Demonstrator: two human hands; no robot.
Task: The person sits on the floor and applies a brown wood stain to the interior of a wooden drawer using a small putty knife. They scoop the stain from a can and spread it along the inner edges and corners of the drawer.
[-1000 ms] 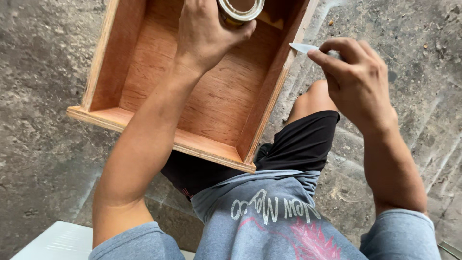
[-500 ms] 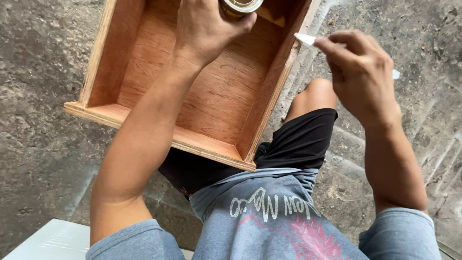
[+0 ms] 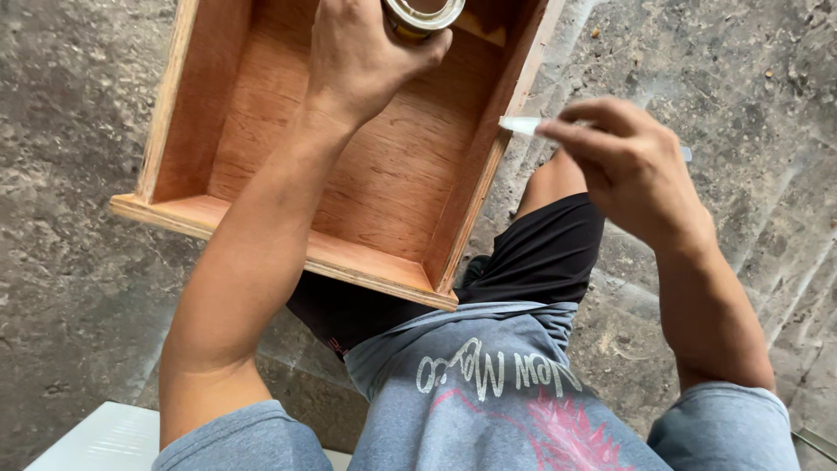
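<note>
Soft, even daylight fills the frame, with no hard shadows and only a dim patch under the wooden drawer (image 3: 349,174) at 7 o'clock. Faint glare on the can's metal rim (image 3: 425,15) at 12 o'clock. Focus is sharp; edges bend slightly.

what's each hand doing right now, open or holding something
Left hand: closed around a small open can over the wooden box.
Right hand: fingers closed on a thin white stick.
</note>
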